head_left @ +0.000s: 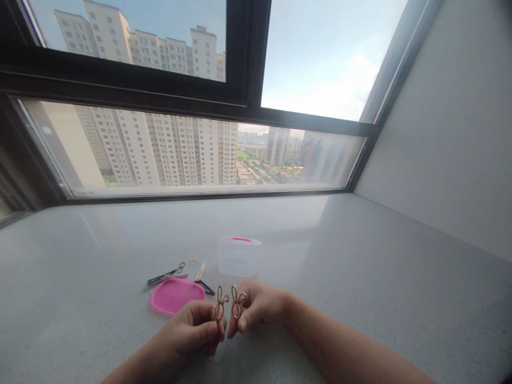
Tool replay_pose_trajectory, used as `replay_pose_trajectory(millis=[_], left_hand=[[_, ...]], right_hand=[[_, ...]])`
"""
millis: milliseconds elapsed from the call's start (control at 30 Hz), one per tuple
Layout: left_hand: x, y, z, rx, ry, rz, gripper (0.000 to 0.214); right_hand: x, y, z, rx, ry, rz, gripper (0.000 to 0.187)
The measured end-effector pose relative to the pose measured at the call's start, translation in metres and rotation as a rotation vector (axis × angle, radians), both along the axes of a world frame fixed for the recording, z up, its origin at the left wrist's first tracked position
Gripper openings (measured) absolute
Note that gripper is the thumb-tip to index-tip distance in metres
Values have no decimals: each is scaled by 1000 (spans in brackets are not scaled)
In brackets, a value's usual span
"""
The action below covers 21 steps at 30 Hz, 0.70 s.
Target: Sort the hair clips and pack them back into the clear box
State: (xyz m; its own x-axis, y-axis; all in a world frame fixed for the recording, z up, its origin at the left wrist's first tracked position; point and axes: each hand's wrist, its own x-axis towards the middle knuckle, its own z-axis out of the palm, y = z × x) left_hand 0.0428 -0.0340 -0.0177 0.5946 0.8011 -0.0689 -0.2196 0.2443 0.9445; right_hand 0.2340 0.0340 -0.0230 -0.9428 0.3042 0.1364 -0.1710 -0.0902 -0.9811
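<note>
My left hand [198, 325] pinches a gold wire hair clip [218, 309] shaped like a rabbit's head, one ear bent over. A matching rabbit hair clip [237, 308] is between the thumb and fingers of my right hand [260, 306]. Both clips stand upright side by side, with a narrow gap between them. Just behind my left hand lies a pink oval lid [176, 296]. The lower ends of the clips are hidden by my fingers.
Behind my hands stands a translucent plastic box [240, 257] with pink on its top. Near the lid lie a black hair clip [206, 288], a light-coloured clip [200, 271], a dark slim tool with a ring end [166, 274] and a small pale item [194, 260]. A window frame [200, 196] borders the pale sill.
</note>
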Motion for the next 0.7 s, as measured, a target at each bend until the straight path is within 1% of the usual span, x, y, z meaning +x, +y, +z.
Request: replay_pose_trajectory(millis=[233,533,700], left_hand=[[0,0,-2,-8,-1,3,38],[-1,1,-3,-1,-10,7,39],[0,0,-1,4,-26,4,38]], right_hand=[[-2,0,6,-29,65,30,34],[0,-2,9,-25,3,9,39],[1,0,7,-11,-14,18,40]])
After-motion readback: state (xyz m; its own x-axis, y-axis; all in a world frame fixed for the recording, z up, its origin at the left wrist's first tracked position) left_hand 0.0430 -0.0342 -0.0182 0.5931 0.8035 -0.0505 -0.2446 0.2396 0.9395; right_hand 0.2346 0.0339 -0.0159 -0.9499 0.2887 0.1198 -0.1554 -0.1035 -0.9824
